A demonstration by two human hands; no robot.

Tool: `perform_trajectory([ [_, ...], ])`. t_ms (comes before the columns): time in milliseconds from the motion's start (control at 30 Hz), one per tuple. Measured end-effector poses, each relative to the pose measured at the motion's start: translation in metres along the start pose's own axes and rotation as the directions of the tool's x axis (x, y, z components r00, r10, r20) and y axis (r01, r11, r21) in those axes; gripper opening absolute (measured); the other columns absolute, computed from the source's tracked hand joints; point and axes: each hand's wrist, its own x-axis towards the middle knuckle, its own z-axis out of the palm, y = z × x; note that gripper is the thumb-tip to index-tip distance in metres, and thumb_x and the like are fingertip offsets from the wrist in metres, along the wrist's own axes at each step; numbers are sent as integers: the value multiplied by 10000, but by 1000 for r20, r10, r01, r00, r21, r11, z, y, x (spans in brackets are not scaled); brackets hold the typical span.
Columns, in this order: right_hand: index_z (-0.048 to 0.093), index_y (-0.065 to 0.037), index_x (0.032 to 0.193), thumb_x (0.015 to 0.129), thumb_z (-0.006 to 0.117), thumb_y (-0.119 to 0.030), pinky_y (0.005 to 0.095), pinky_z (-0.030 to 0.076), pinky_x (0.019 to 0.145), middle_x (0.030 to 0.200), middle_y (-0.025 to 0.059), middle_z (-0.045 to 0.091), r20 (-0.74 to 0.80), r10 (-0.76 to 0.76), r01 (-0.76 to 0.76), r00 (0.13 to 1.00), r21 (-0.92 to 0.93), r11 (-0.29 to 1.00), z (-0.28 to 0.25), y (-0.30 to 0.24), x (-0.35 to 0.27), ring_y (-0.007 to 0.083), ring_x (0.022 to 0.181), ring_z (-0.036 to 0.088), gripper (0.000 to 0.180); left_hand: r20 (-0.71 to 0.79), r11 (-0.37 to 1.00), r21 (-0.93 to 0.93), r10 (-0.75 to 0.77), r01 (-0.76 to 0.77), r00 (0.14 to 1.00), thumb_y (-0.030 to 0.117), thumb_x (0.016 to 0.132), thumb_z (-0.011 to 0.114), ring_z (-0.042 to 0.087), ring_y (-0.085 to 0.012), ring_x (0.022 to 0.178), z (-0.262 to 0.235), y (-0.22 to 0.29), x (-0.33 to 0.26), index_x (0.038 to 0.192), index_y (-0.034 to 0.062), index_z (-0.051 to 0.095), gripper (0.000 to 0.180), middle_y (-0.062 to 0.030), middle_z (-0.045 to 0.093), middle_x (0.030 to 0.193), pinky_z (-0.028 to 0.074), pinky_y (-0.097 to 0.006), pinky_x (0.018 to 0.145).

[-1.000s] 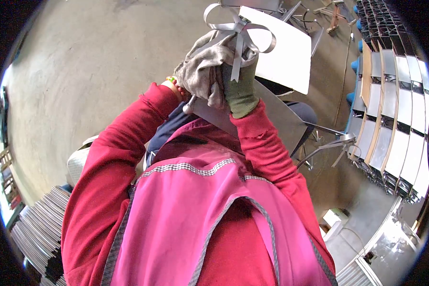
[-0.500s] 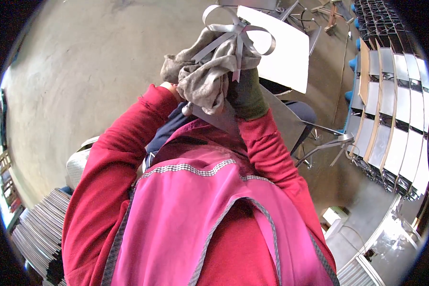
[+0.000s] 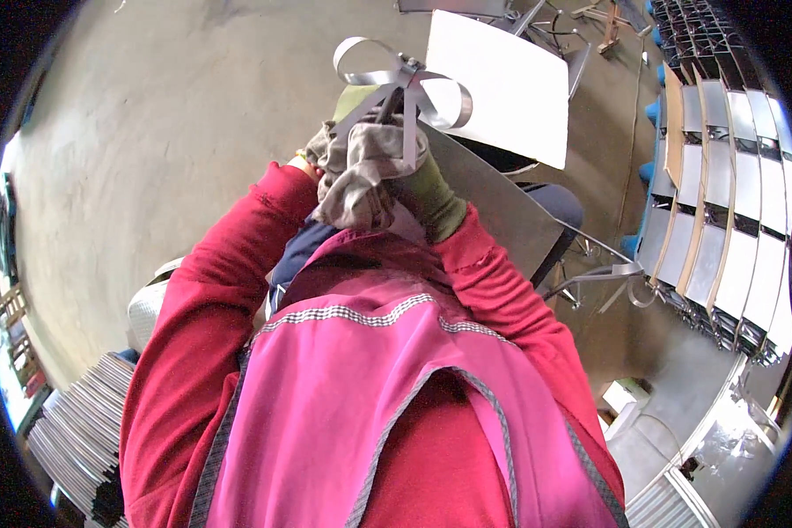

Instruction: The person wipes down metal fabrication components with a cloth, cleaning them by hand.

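A wrinkled grey cloth (image 3: 370,158) is bunched between my two hands in front of my lap. Above it stands a silver strip looped like a bow (image 3: 449,97), with a small dark piece at its centre. My left hand (image 3: 306,165) shows only a sliver at the wrist; it is against the cloth's left side, its fingers hidden. In an olive-green glove, my right hand (image 3: 422,189) is closed against the cloth's right side, fingers mostly covered. A yellow-green patch (image 3: 350,101) shows behind the bow; I cannot tell what it belongs to.
Beyond my right hand is a grey table (image 3: 493,198) with a white board (image 3: 502,88) at its far end. Racks of stacked panels (image 3: 722,194) line the right side. At lower left lies a pile of metal strips (image 3: 79,422), near a pale chair-like object (image 3: 145,295).
Both hands, the cloth and the silver bow have shifted left and slightly nearer to me. The cloth is gathered smaller, and the yellow-green patch has come into sight.
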Motion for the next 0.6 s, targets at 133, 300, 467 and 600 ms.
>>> perform_trajectory([
  [133, 460, -61, 1172, 838, 597, -176, 293, 475, 857, 1120, 82, 539, 114, -520, 531, 846, -260, 807, -15, 26, 12, 167, 1011, 547, 379, -4, 883, -414, -244, 221, 970, 172, 918, 470, 408, -204, 1221, 24, 12, 6, 1375, 76, 284, 503, -122, 354, 1378, 345, -314, 1026],
  [300, 538, -41, 1020, 790, 592, -218, 346, 478, 701, 965, 96, 555, -69, -412, 355, 909, -388, 850, -9, 0, 32, 230, 866, 553, 296, -60, 940, 333, -53, 70, 997, 164, 870, 573, 344, -216, 1254, 3, 32, -16, 1390, 88, 239, 622, -117, 327, 1373, 303, -306, 1052],
  [467, 584, -58, 959, 786, 620, -211, 291, 498, 567, 855, 56, 609, -416, -415, 373, 809, -183, 910, 3, 76, 68, 235, 666, 589, 234, 3, 945, 325, 50, -48, 999, 198, 858, 589, 353, -217, 1239, -17, 6, -4, 1374, 84, 262, 621, -122, 341, 1344, 314, -308, 1043],
  [600, 614, -63, 936, 795, 613, -209, 279, 510, 550, 842, 61, 642, -428, -729, 599, 535, -416, 684, 11, 66, 90, 182, 657, 616, 203, -1, 941, 317, 126, -119, 992, 226, 849, 602, 360, -217, 1227, -13, -16, 1, 1360, 81, 281, 621, -126, 353, 1321, 323, -309, 1035],
])
